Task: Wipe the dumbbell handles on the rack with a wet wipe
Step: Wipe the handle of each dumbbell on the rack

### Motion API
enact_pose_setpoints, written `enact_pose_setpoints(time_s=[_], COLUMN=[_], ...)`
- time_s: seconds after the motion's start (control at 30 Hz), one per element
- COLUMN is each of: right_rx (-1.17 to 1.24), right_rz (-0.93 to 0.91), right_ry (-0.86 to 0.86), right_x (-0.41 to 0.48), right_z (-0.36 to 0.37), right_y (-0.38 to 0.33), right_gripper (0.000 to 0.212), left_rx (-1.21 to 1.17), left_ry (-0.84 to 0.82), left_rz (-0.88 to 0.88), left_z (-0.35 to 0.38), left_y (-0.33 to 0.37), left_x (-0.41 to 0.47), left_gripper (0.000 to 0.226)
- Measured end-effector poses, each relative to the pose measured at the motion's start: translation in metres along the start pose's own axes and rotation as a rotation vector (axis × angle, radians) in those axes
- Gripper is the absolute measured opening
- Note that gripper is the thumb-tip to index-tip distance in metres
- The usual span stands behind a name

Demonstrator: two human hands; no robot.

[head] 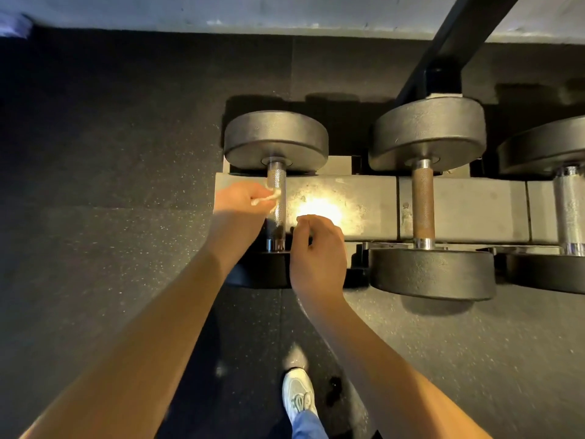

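Forearms [158, 327] over speckled floor [95, 185]; rack [459, 204] beyond.

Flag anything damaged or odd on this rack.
The middle dumbbell's handle looks brown and rusty, unlike the shiny chrome handles left and right of it. The rack rail shows scuffed, worn paint.

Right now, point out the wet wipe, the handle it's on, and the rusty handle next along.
wet wipe [273, 195]: head view, bunched end against the handle.
left handle [276, 179]: head view, knurled stretch above the wipe.
rusty handle [422, 204]: head view, middle of its brown grip.
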State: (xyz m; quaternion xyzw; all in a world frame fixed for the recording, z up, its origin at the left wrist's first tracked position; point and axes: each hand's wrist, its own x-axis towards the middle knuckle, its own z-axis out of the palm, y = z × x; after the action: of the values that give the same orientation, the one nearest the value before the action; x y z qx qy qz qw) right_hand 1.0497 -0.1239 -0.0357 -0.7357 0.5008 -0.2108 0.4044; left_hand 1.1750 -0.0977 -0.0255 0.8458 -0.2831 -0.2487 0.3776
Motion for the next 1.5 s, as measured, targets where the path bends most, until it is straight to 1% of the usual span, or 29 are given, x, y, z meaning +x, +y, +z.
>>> enact_pose_setpoints(time_s=[0.07,0.1,0.2,0.27,0.3,0.37,0.4,0.43,0.5,0.57,0.63,0.73,0.8,0.9,0.97,1.0,1.1,1.13,1.17,1.23,1.27,1.3,1.33,1.37,1.43,1.5], right_rx=[0.008,0.012,0.022,0.017,0.013,0.004,0.004,0.007,0.013,0.019,0.019,0.001,0.011,0.011,0.001,0.0,0.003,0.008,0.013,0.06,0.134,0.271,0.436,0.545,0.539,0.547], right_rz=[0.008,0.021,0.02,0.007,0.012,0.024,0.018,0.014,0.03,0.047,0.044,0.047,0.051,0.053,0.046,0.042,0.013,0.002,-0.005,-0.028,-0.019,0.037,0.125,0.203,0.218,0.184], right_ry=[0.007,0.008,0.032,0.037,0.028,0.027,0.039,0.047,0.043,0.039,0.051,0.064,0.058,0.051,0.048,0.049,0.05,0.037,0.009,-0.084,-0.138,-0.184,-0.233,-0.267,-0.345,-0.402], right_x=[-0.001,-0.001,-0.002,-0.002,-0.002,-0.002,-0.002,-0.002,-0.003,-0.004,-0.004,-0.004,-0.004,-0.004,-0.004,-0.003,-0.002,-0.002,-0.001,0.001,0.003,0.006,0.01,0.015,0.026,0.035], right_z=[-0.002,-0.002,-0.002,-0.002,-0.002,-0.002,-0.003,-0.003,-0.003,-0.003,-0.004,-0.004,-0.005,-0.005,-0.004,-0.003,-0.002,-0.002,-0.002,-0.003,-0.005,-0.009,-0.013,-0.017,-0.023,-0.025], right_y=[-0.001,-0.001,-0.001,-0.002,-0.003,-0.002,-0.002,-0.002,-0.003,-0.004,-0.005,-0.005,-0.005,-0.006,-0.006,-0.005,-0.003,-0.003,-0.001,-0.001,-0.001,-0.003,-0.005,-0.006,-0.007,-0.008], right_gripper=[0.037,0.035,0.035,0.038,0.038,0.036,0.036,0.035,0.033,0.032,0.031,0.03,0.029,0.029,0.029,0.029,0.03,0.032,0.035,0.035,0.03,0.025,0.021,0.022,0.028,0.026], left_rx=[0.053,0.058,0.011,0.045,0.053,0.023,0.026,0.077,0.258,0.312,0.273,0.139,0.053,0.018,0.047,0.095,0.245,0.244,0.194,-0.003,-0.083,-0.126,-0.148,-0.164,-0.189,-0.207], left_ry=[-0.066,-0.062,0.07,0.163,0.179,0.138,0.082,0.008,-0.176,-0.254,-0.23,-0.095,-0.01,0.076,0.069,0.039,-0.164,-0.212,-0.227,-0.188,-0.152,-0.116,-0.08,-0.052,-0.029,-0.029], left_rz=[-0.004,-0.002,0.028,0.073,0.069,0.015,-0.022,-0.058,-0.112,-0.126,-0.119,-0.116,-0.099,-0.064,-0.062,-0.08,-0.174,-0.174,-0.166,-0.157,-0.14,-0.123,-0.115,-0.116,-0.125,-0.113], left_z=[-0.003,-0.003,-0.002,0.002,0.003,0.003,0.002,-0.001,-0.004,-0.006,-0.005,-0.002,0.0,0.004,0.005,0.005,0.002,0.0,0.0,-0.003,-0.004,-0.003,-0.003,-0.002,-0.001,0.0], left_y=[-0.002,-0.002,0.007,0.011,0.012,0.013,0.013,0.013,0.013,0.012,0.012,0.012,0.016,0.022,0.023,0.022,0.025,0.025,0.023,0.022,0.022,0.023,0.023,0.024,0.026,0.027], left_x=[-0.005,-0.003,0.009,0.015,0.014,0.009,0.006,0.004,0.001,-0.005,-0.011,-0.007,0.0,0.004,0.001,0.0,-0.01,-0.015,-0.02,-0.03,-0.034,-0.035,-0.035,-0.035,-0.034,-0.035], left_gripper=[0.018,0.016,0.009,0.013,0.014,0.008,0.003,0.006,0.017,0.023,0.021,0.022,0.016,0.007,0.009,0.012,0.014,0.015,0.016,0.013,0.009,0.007,0.006,0.005,0.007,0.011])
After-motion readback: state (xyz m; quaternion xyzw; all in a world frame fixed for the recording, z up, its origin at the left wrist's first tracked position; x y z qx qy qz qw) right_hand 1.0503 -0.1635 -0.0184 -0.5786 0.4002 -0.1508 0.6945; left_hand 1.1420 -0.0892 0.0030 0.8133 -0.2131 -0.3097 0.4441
